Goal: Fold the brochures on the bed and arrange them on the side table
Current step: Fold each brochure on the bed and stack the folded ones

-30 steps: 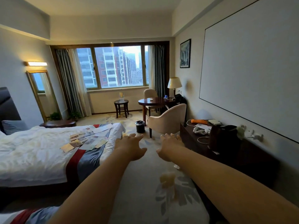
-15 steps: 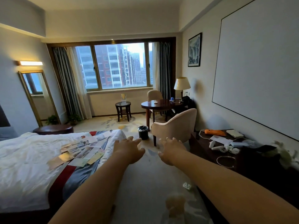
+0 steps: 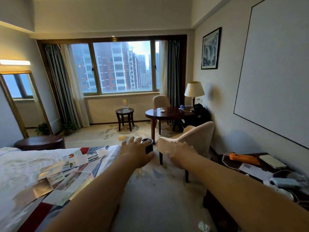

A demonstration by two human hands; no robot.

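1. The left hand (image 3: 137, 154) is stretched out ahead, back up, with its fingers straight and slightly spread and the thumb out to the side. It holds nothing and touches nothing.
2. The right hand (image 3: 179, 154) reaches forward just beside the left, and the 2 are apart. It is blurred, but its fingers look loosely bent downward and there is nothing in it.
3. The brochures (image 3: 66, 173) lie to the left of the left hand and nearer than it. They are flat and overlap in a loose strip across the foot of the bed (image 3: 20, 166), partly over the red and grey runner (image 3: 38, 213). Neither hand touches them.
4. Just past the left fingertips a black bin (image 3: 149, 146) stands on the carpet, and the hand covers part of it in the view.
5. Beyond the right hand is a beige armchair (image 3: 195, 138). Past that is a round dark table (image 3: 167, 113) with a lamp (image 3: 194, 89) at its far side.
6. Far ahead of the left hand, under the window, stands the small round side table (image 3: 124, 111). It carries 1 upright clear stand (image 3: 125, 103) with something yellow in it.
7. To the right of the right forearm runs a dark desk (image 3: 217, 213) with an orange object (image 3: 242, 158), papers and cables on it.
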